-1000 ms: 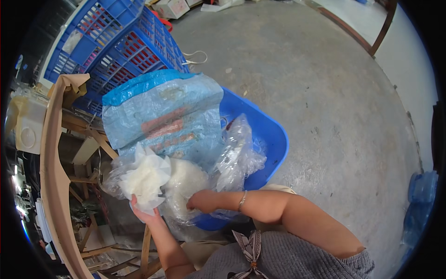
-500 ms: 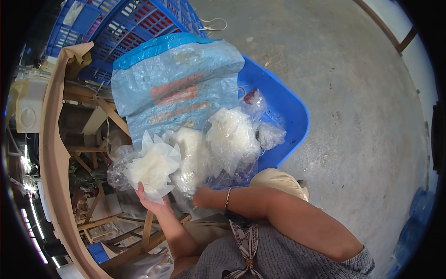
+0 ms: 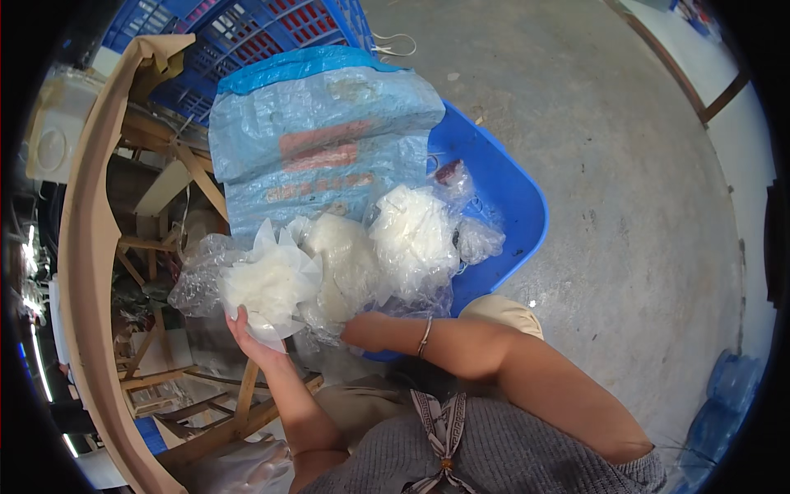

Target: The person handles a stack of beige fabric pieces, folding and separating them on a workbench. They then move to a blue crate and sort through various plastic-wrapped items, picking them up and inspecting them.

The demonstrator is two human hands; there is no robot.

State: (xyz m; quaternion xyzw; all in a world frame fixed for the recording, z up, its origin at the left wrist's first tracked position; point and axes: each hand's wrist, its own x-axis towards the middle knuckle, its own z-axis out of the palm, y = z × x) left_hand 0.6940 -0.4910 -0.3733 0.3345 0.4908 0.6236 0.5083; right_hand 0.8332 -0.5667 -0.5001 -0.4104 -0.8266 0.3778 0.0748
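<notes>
My left hand (image 3: 253,336) is closed on the lower edge of a bundle of white translucent sheets (image 3: 271,284) with pointed, petal-like tips. Its thumb shows at the side; the other fingers are mostly hidden beneath. Beside the bundle lies a clear plastic bag (image 3: 339,255) with whitish contents. My right hand (image 3: 360,329) is closed at the bag's near end, its fingertips hidden in the crinkled film. A second bundle of white pointed sheets (image 3: 414,235) rests to the right in clear film. Crumpled clear plastic (image 3: 202,276) spreads left of the held bundle.
A light-blue woven sack (image 3: 321,123) lies across a blue plastic tub (image 3: 527,210), which holds small clear bags (image 3: 477,240). Behind stands a blue slatted crate (image 3: 247,37). A cardboard-covered edge (image 3: 86,263) and wooden frames (image 3: 197,177) stand at left. Blue water bottles (image 3: 724,403) are at far right.
The view has shifted slightly. Both hands sit a little higher in the picture, still at the bundle and the bag. The held bundle's petals have shifted slightly.
</notes>
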